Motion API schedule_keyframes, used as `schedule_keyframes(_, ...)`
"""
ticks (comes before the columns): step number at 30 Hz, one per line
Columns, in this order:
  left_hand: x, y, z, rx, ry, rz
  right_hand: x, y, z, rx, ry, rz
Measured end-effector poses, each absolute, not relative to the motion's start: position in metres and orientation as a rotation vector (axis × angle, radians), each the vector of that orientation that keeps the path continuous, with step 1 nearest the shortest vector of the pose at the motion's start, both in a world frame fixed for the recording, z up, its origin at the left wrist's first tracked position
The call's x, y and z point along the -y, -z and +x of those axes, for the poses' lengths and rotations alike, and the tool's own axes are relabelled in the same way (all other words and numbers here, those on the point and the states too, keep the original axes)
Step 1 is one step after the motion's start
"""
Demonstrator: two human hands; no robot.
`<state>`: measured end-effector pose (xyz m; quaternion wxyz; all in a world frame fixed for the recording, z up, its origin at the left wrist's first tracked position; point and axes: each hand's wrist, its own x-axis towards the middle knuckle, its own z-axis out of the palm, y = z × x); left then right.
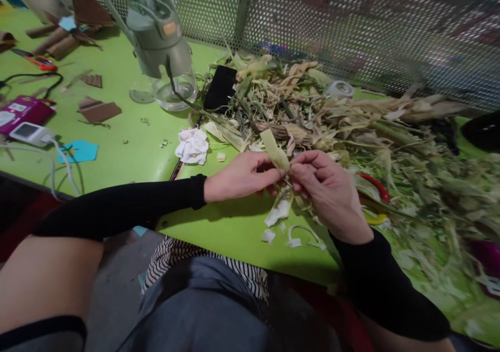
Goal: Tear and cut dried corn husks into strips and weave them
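Between my two hands a pale green strip of corn husk (274, 150) stands upright over the table. My left hand (250, 174) pinches it low from the left with thumb and fingers. From the right, my right hand (326, 190) pinches the same husk, fingertips almost meeting the left ones. Another whitish husk piece (280, 207) hangs or lies just below the fingers; I cannot tell which. Small white scraps (268, 236) lie on the green table (230, 224) beneath. Close behind the hands spreads a heap of dry husks (297, 102).
A crumpled white tissue (192, 146) lies left of the hands. Behind it stand a large bottle (164, 45) and a black phone-like slab (220, 88). Red-handled pliers or scissors (375, 185) lie right. A purple power strip (27, 113) with cables sits far left. A perforated metal screen (281, 24) borders the back.
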<state>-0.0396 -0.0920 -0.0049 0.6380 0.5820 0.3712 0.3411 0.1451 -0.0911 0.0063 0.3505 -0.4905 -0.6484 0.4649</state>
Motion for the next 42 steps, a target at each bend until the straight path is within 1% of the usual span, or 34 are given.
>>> schedule_keyframes(6, 0.091, 0.003, -0.040, -0.856, -0.721, 1.303, 0.093, -0.002, 0.142, 1.706, -1.027, -1.254)
schedule_keyframes(12, 0.089, -0.002, -0.038, -0.892, -0.755, 1.086, 0.094, 0.003, 0.140, 1.654, -1.013, -1.210)
schedule_keyframes(18, 0.088, 0.004, -0.036, -0.931, -0.855, 1.119, 0.096, 0.003, 0.137, 1.990, -0.668, -1.259)
schedule_keyframes(21, 0.088, 0.006, -0.036, -0.917, -0.886, 1.201, 0.100, 0.002, 0.136, 2.004, -0.601, -1.295)
schedule_keyframes(24, 0.089, 0.005, -0.035, -0.882, -0.894, 1.190, 0.102, 0.003, 0.136, 1.915, -0.670, -1.315)
schedule_keyframes(27, 0.089, 0.004, -0.033, -0.847, -0.856, 0.962, 0.101, 0.006, 0.136, 1.821, -0.792, -1.293)
schedule_keyframes(30, 0.088, 0.004, -0.032, -0.824, -0.826, 0.811, 0.097, 0.006, 0.138, 1.806, -0.835, -1.239)
schedule_keyframes(35, 0.085, 0.007, -0.037, -0.748, -0.828, 0.813, 0.091, 0.002, 0.140, 1.810, -0.961, -1.182)
schedule_keyframes(40, 0.083, 0.011, -0.040, -0.694, -0.799, 0.860, 0.086, 0.002, 0.141, 1.631, -1.101, -1.228)
schedule_keyframes(42, 0.083, 0.011, -0.040, -0.681, -0.784, 0.888, 0.085, 0.002, 0.141, 1.577, -1.109, -1.238)
